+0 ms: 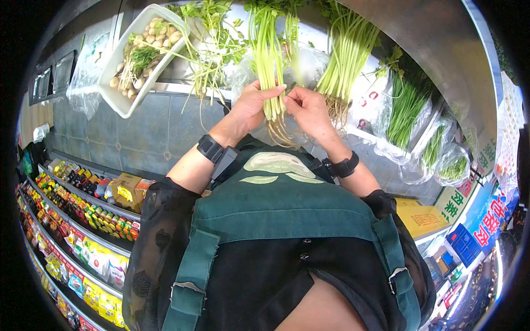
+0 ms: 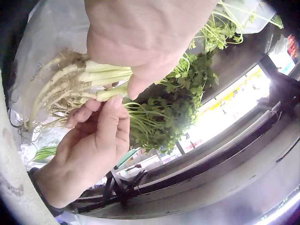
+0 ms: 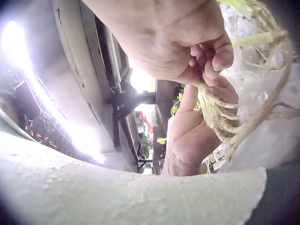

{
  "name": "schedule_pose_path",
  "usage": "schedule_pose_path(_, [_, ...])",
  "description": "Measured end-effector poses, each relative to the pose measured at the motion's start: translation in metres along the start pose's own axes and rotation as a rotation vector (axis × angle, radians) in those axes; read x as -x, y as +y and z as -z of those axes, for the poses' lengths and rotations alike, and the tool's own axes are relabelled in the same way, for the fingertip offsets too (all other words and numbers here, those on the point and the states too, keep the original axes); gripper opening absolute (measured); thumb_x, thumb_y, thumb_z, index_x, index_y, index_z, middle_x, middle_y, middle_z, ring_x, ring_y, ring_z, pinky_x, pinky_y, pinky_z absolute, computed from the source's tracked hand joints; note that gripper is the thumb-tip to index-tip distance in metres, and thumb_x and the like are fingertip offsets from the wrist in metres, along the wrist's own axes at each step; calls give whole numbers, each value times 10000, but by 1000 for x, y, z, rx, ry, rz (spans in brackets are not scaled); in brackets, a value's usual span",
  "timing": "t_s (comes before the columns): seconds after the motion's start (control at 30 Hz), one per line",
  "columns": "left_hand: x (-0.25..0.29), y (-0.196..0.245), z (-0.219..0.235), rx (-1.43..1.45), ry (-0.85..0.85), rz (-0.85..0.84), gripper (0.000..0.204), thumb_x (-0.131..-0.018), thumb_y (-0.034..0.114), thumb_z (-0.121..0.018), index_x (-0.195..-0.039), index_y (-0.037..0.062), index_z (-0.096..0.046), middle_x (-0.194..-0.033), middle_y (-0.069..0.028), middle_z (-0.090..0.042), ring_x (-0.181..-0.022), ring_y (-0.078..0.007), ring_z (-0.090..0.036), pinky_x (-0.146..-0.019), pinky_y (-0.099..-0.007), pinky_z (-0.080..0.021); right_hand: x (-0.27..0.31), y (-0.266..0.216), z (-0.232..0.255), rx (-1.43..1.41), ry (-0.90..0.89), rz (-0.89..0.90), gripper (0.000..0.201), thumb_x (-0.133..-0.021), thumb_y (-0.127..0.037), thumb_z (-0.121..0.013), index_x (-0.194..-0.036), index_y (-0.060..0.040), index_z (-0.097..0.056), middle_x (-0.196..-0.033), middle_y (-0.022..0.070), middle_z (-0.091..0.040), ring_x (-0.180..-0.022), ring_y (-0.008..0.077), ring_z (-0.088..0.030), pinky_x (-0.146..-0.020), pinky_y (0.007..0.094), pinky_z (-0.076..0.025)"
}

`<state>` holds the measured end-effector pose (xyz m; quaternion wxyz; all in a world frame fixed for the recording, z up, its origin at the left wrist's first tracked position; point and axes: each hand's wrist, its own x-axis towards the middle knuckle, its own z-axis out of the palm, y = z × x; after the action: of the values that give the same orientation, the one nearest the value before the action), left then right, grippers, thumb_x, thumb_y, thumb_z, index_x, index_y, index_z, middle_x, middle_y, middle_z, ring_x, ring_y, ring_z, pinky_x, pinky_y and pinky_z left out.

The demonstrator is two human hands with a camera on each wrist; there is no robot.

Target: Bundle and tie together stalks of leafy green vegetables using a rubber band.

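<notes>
Head view: left hand (image 1: pixel 251 105) wraps the coriander bunch (image 1: pixel 270 71) above its roots — stems run straight away from the body; right hand (image 1: pixel 309 110) pinches a strand beside it.
Left wrist: bunch lies crosswise, roots (image 2: pixel 56 93) outward.
Right wrist: fingers (image 3: pixel 220 54) pinch a stem at the rootlets.

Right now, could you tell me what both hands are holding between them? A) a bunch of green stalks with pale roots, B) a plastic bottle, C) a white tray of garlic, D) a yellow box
A: the left hand grips the bunch of green stalks just above its pale roots, and the right hand pinches a stalk of the same bunch; the white tray sits apart, up on the counter.
</notes>
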<state>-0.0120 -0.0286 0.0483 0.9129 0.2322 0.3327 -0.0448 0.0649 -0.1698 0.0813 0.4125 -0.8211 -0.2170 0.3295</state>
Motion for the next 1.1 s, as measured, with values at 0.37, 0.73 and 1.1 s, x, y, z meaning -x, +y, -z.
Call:
schedule_pose_path(0.37, [-3, -8, 4, 23, -46, 7, 201, -887, 67, -617, -1076, 38, -555, -962, -73, -636, -863, -176, -632, -776, -310, -531, 12, -25, 2, 149, 181, 330, 110, -844, -99, -590, -809, -13, -532, -695, 158, -579, -629, 355, -591, -569, 424, -455])
schedule_pose_path(0.73, [-5, -6, 10, -31, -1, -3, 227, -902, 63, -578, -1121, 24, -535, -990, -82, -624, -881, -198, -626, -792, -336, -530, 28, -40, 32, -225, -196, 465, 92, -889, -47, -539, -817, -18, -491, -913, 103, -577, -792, 194, -533, -714, 306, -440])
schedule_pose_path(1.1, [1, 3, 7, -1, -99, 103, 273, -860, 47, -628, -1120, 17, -551, -971, -85, -646, -841, -168, -630, -758, -317, -519, -27, -133, 67, -119, -215, 1037, 175, -836, -194, -607, -732, -63, -556, -1206, 192, -592, -1066, 261, -557, -855, 397, -456])
